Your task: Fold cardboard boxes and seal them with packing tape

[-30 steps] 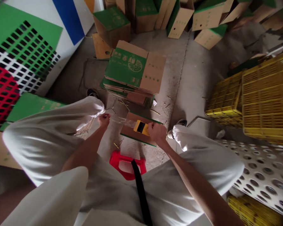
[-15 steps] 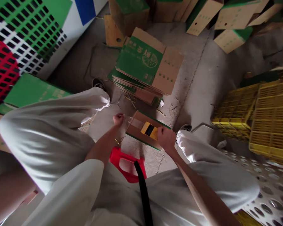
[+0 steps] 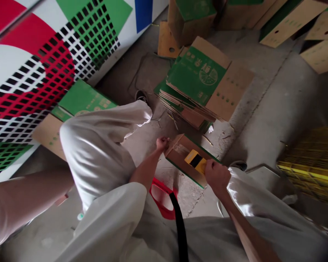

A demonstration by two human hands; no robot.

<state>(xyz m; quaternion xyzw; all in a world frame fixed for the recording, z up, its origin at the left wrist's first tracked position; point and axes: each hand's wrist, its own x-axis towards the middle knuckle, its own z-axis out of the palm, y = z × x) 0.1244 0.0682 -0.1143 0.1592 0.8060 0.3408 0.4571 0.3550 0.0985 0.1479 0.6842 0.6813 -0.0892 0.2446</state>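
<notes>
A cardboard box [image 3: 177,159] with green long edges lies on the floor between my legs, its brown face up. My right hand [image 3: 218,176] is wrapped round a yellow tape dispenser [image 3: 194,160] with a black band, low over that face. A strip of clear tape [image 3: 182,148] shows on the cardboard to the dispenser's left. At the left end of the box, my left hand [image 3: 162,143] is closed, its fingers against or very near the edge. What those fingers hold, if anything, I cannot make out.
A stack of flattened green cartons [image 3: 196,72] lies just beyond. A red plastic frame [image 3: 164,211] stands near me. Yellow crates [image 3: 311,163] are on the right, a patterned panel [image 3: 57,54] and a green box [image 3: 84,96] on the left. More boxes [image 3: 289,22] fill the back.
The view has swung left, so everything sits further right in the picture. My left hand has come from just off the box's left end to its edge. My right hand keeps the tape dispenser.
</notes>
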